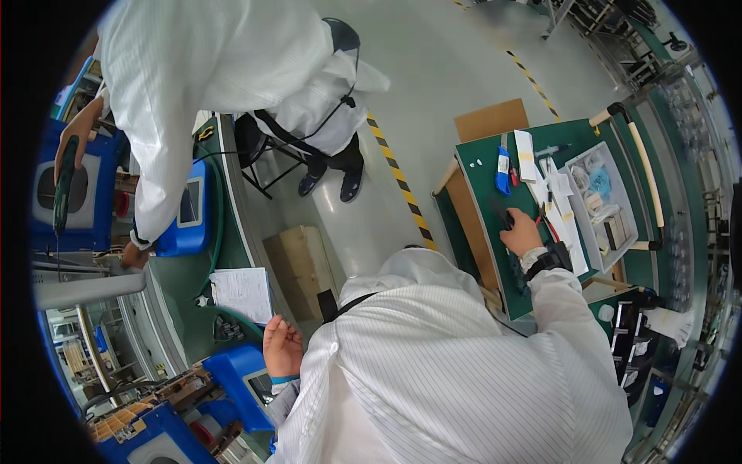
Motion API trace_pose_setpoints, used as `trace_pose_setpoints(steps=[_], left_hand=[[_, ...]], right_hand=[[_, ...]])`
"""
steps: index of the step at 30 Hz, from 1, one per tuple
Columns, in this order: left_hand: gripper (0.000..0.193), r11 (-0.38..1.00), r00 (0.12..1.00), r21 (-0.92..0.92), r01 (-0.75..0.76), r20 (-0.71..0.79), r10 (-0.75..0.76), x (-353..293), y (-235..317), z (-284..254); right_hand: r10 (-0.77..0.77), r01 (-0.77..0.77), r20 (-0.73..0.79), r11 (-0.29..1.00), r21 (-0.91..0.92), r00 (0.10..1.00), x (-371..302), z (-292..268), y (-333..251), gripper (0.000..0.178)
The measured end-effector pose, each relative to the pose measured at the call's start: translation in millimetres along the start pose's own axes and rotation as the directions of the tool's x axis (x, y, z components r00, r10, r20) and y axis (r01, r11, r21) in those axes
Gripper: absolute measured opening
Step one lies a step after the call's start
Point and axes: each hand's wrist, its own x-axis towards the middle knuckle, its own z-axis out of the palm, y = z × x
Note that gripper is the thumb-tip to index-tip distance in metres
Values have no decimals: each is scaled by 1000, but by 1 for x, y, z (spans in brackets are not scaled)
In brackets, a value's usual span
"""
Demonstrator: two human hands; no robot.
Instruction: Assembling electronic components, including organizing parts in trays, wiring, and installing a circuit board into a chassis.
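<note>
On the right, my right hand [523,234] reaches over a green-topped table [483,166], its fingers closed round a small dark tool [506,220] whose kind I cannot make out. Close by lie a pair of red-handled pliers [549,226], white paper strips [570,232] and a blue-and-white packet [503,172]. My left hand [282,349] hovers by the left bench, fingers curled together; whatever may be between them is too small to tell. Just beyond it lies a printed paper sheet [242,295] at the bench edge.
A co-worker in a white coat [224,54] leans over the left bench, a green power screwdriver [65,185] in one hand. Blue machines [239,379] line that bench. A white bin of parts [599,203] sits on the right table. A cardboard box [297,271] stands on the floor.
</note>
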Motion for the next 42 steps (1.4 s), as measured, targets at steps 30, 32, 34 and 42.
trace_pose_setpoints(steps=[30,32,34,42], left_hand=[[19,891,922,-304,-338,82,378,-113,-17,21],[19,776,898,-515,-365,24,439,-129,-35,7],[20,724,882,-555,-409,-34,471,-142,-49,-12],[28,783,547,-156,-602,-795,263,-204,-72,-163]], right_hand=[[-390,-207,778,921,330,-493,-156,78,-401,12],[-293,-130,784,955,266,-547,-182,93,-407,13],[-214,-59,797,974,219,-565,-208,105,-411,15],[-344,-14,862,931,365,-373,-297,157,-442,15]])
